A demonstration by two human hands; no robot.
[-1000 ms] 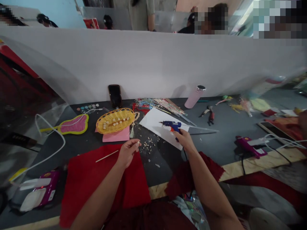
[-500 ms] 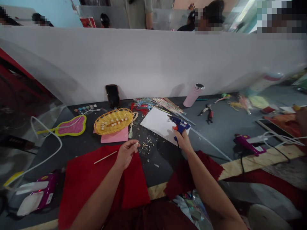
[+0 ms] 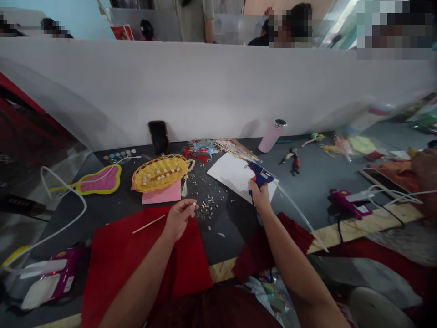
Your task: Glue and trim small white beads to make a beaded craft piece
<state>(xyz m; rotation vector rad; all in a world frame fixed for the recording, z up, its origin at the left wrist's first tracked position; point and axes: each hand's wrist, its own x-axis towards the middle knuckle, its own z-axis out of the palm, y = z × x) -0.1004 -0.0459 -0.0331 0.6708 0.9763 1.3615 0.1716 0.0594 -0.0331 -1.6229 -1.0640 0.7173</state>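
Note:
My right hand [image 3: 261, 197] is wrapped around the grip of a blue glue gun [image 3: 262, 175]. A long clear glue stick [image 3: 300, 213] trails from the gun's back end. Under the gun's nozzle lies a sheet of white paper [image 3: 227, 174]. Above a red cloth [image 3: 136, 255], my left hand [image 3: 180, 218] pinches a small pale bead-like piece [image 3: 194, 206] between thumb and fingertips. Many small pale and dark pieces [image 3: 210, 207] are scattered on the dark table just right of that hand. A thin wooden stick [image 3: 149, 224] rests on the cloth.
A yellow basket [image 3: 160, 172] with pale pieces sits on pink paper [image 3: 162, 193]. Behind stand a phone [image 3: 159, 137] and a pink bottle [image 3: 272, 135]. Pliers [image 3: 293, 160] lie to the right, near a purple power strip [image 3: 351, 204]. Another person's hand [image 3: 425, 166] is at far right.
The glue gun has moved slightly right in my right hand, its glue stick now slanting more steeply. The white paper has slid a little right. My left hand has barely moved.

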